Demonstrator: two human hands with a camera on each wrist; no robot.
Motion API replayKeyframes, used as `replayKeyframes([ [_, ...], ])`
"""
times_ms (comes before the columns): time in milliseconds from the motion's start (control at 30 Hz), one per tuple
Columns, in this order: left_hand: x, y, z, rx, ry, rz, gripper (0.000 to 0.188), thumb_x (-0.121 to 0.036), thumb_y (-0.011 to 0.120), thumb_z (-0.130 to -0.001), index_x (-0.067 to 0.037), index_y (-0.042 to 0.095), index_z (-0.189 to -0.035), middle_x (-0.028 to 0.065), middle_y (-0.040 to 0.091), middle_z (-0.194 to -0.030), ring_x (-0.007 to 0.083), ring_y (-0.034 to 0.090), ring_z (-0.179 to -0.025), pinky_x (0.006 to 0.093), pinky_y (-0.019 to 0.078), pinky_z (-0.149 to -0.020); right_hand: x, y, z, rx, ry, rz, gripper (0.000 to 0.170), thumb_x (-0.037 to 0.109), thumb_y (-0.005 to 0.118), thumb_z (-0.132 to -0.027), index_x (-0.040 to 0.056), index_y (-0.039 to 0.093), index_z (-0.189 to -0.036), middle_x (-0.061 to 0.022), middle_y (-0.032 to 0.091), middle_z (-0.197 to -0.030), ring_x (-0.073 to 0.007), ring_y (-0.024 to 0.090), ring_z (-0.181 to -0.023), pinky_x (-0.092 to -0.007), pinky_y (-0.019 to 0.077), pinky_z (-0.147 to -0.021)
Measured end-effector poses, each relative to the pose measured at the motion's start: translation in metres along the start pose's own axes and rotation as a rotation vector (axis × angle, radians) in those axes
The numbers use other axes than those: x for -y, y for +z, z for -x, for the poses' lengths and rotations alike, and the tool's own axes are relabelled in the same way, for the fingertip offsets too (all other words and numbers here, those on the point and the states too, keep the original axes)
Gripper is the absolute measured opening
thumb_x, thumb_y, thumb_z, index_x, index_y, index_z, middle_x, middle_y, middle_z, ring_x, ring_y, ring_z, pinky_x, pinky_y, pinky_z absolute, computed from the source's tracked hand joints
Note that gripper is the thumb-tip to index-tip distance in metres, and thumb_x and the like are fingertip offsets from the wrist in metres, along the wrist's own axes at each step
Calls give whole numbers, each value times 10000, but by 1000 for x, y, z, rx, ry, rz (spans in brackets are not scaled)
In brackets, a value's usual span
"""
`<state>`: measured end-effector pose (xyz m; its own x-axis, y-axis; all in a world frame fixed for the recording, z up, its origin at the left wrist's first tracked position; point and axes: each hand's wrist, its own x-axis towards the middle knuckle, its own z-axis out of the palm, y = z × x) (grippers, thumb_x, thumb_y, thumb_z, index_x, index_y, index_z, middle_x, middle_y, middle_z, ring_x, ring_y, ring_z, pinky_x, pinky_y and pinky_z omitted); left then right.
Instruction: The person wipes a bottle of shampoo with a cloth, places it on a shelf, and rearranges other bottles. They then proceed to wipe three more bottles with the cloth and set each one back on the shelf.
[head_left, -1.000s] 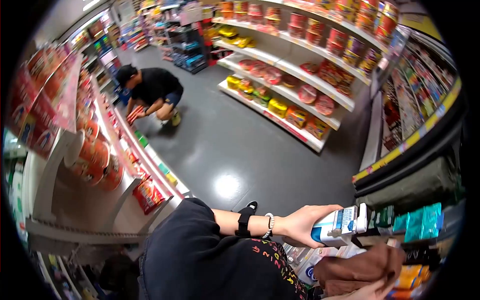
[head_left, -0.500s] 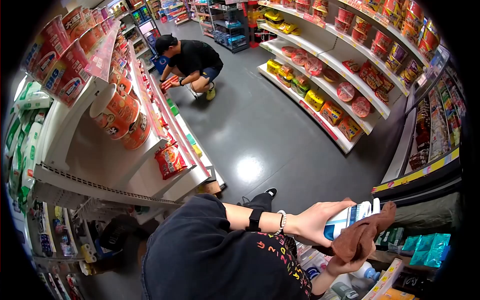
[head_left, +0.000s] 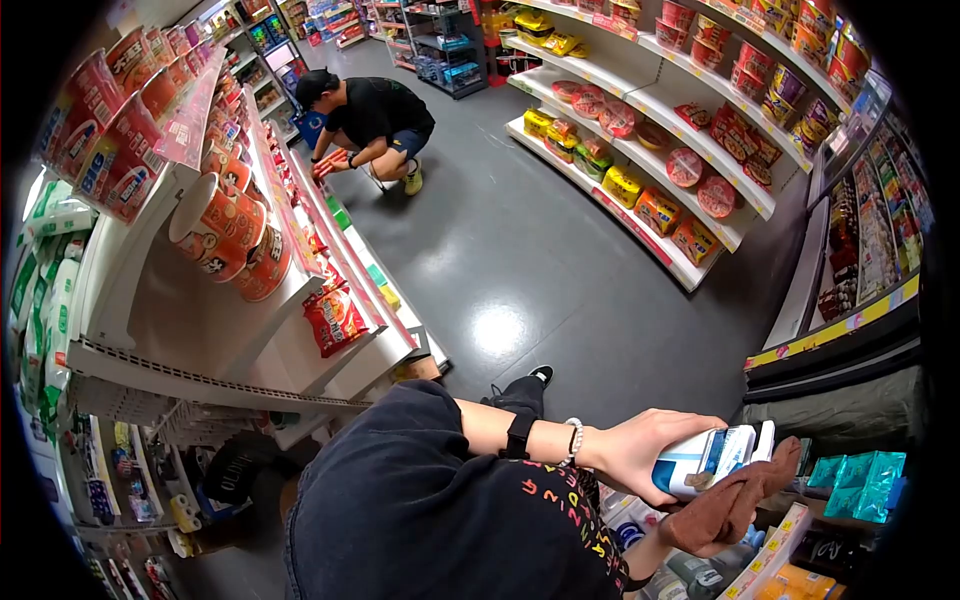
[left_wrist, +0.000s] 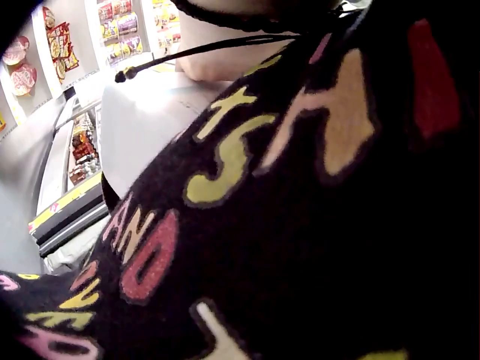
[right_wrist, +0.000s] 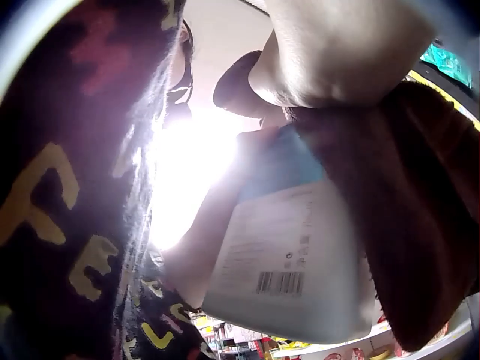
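My left hand [head_left: 635,450] grips a white-and-blue plastic bottle [head_left: 688,468], thumb and fingers wrapped round its sides. The bottle lies tilted in front of my body, its white end pointing right. A brown cloth [head_left: 722,512] is in my right hand [right_wrist: 337,52], folded against the lower side and end of the bottle. In the head view that cloth hides most of the right hand. Printed text and a barcode show on the bottle's label in the right wrist view. Shirt fabric fills most of the left wrist view.
A shelf of instant noodle cups [head_left: 225,225] stands at left, another noodle shelf [head_left: 640,100] across the aisle. A person in black [head_left: 375,125] squats by the left shelf. Teal packets [head_left: 855,485] and other goods lie at lower right, beside a price-tagged shelf edge [head_left: 770,555].
The cloth has come up from below the bottle to its end and lower side. My left hand still holds the bottle. The head view has swung left, then settled.
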<state>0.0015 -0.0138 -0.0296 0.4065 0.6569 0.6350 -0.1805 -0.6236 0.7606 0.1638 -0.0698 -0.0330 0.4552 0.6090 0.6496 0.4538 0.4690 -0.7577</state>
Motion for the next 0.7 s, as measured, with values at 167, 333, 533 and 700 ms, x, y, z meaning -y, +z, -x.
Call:
replayKeyframes([
  [167, 3, 2, 2, -8, -20, -2, 913, -306, 782, -549, 39, 389, -1298, 193, 565, -1157, 318, 591, -1010, 384, 471, -865, 14, 4, -1, 87, -80, -5, 550, 374, 435, -905, -55, 458, -1248, -242, 460, -1260, -304, 521, -1130, -405, 475, -930],
  [333, 3, -1, 1, -15, 14, -4, 910, -306, 778, -549, 45, 389, -1293, 193, 568, -1148, 314, 593, -1009, 381, 472, -863, 19, 5, 9, 147, -92, 10, 561, 386, 430, -907, -56, 454, -1251, -247, 456, -1263, -306, 520, -1132, -405, 475, -928],
  [533, 1, -7, -1, 36, -36, 37, 890, -303, 771, -551, 28, 397, -1289, 188, 567, -1151, 314, 592, -1014, 379, 473, -862, 24, 3, 17, 190, -79, 19, 575, 400, 423, -910, -57, 450, -1256, -253, 451, -1267, -309, 519, -1134, -405, 476, -925],
  [700, 0, -10, -1, 59, -57, 60, 893, -308, 770, -549, 24, 398, -1290, 185, 564, -1158, 317, 587, -1023, 378, 474, -859, 26, 3, 20, 208, -72, 22, 586, 412, 417, -912, -59, 447, -1259, -258, 448, -1270, -311, 518, -1136, -405, 476, -922],
])
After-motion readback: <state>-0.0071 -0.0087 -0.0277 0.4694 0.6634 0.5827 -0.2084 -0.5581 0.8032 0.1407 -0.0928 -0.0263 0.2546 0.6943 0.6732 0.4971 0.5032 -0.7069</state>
